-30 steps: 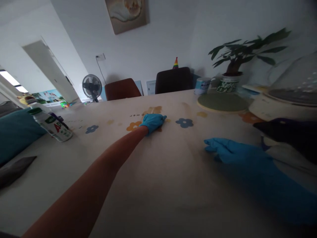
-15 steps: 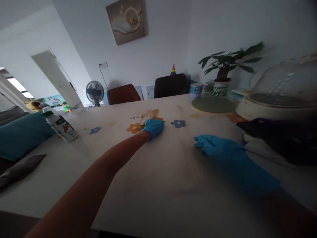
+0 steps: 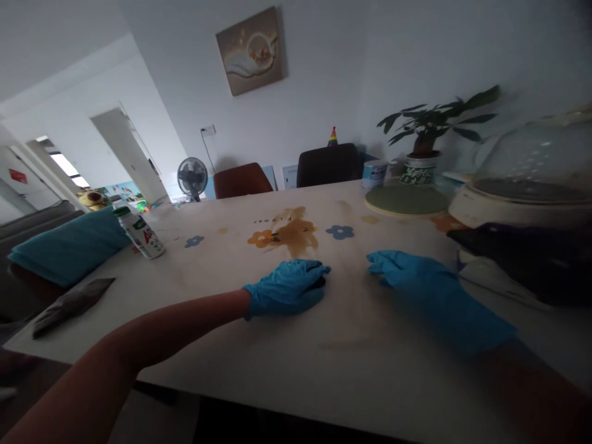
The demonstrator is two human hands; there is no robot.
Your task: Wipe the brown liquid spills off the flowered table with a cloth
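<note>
My left hand [image 3: 287,287], in a blue glove, presses on the white tabletop [image 3: 259,370] with its fingers curled over something dark. Only small dark edges of that thing show between and under the fingers, so its kind is unclear. Just beyond this hand a brown wet stain [image 3: 296,234] spreads over the printed flowers and the word "Flower". My right hand [image 3: 416,277], also gloved in blue, is at the right with its fingers drawn together and nothing visible in them. Faint brownish smears [image 3: 349,342] mark the surface between and in front of the hands.
A bottle with a green cap [image 3: 141,234] stands at the left near a grey packet [image 3: 74,306]. Behind my right hand are a black item [image 3: 522,259], a glass-domed appliance [image 3: 522,179], a green round mat [image 3: 407,200], a can [image 3: 374,174] and a potted plant [image 3: 420,168].
My left hand has pulled back from the stain towards me, uncovering the brown liquid. The right hand has barely moved. The view has shifted a little to the left.
</note>
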